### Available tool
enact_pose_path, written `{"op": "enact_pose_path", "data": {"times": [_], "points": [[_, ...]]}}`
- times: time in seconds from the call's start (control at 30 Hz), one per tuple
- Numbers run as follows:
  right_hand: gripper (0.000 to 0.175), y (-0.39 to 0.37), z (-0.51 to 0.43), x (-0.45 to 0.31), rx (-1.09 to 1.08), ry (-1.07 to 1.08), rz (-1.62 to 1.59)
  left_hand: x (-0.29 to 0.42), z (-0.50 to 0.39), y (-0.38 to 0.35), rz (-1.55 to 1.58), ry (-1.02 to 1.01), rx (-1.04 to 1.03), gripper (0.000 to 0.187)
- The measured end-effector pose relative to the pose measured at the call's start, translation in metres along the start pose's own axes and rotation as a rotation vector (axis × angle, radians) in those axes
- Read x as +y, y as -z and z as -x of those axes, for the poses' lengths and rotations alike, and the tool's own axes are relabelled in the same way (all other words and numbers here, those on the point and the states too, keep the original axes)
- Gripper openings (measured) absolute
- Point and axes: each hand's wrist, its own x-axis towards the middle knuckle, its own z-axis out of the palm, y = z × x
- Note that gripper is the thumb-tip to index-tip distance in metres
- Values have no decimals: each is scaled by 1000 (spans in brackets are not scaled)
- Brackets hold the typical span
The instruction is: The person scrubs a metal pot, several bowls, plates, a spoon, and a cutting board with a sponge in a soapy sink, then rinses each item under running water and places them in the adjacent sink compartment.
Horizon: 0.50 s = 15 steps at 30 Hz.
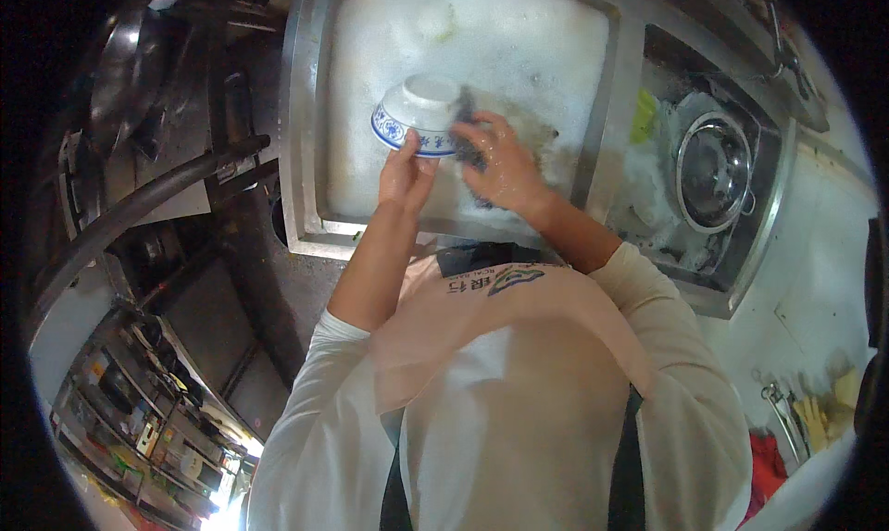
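My left hand (406, 173) grips the rim of a white ceramic bowl (424, 107) with blue patterns, its thumb on the outer wall. The bowl is bottom up and tilted over a steel sink (301, 149) filled with foamy water. My right hand (503, 163) holds a dark scrubbing pad (471, 149) against the bowl's right side; the pad is blurred and partly covered by the fingers. Dark bits float in the suds (542, 59) to the right of my right hand.
A second steel basin (757, 253) at the right holds a round metal strainer or bowl (715, 173) and a yellow-green thing (644, 116). A faucet (781, 52) is at the upper right. A dark curved pipe (153, 187) and a rack of goods (132, 406) lie at the left.
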Motion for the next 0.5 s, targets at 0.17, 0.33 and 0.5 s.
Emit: {"op": "enact_pose_path", "data": {"times": [0.17, 0.33, 0.5], "points": [[60, 7, -43, -15, 94, 113, -28, -3, -5, -5, -46, 31, -68, 30], [49, -6, -53, 84, 136, -316, 31, 14, 3, -2, 49, 54, -68, 41], [47, -42, -10, 133, -221, -382, 352, 14, 11, 8, -47, 1, -200, 46]]}}
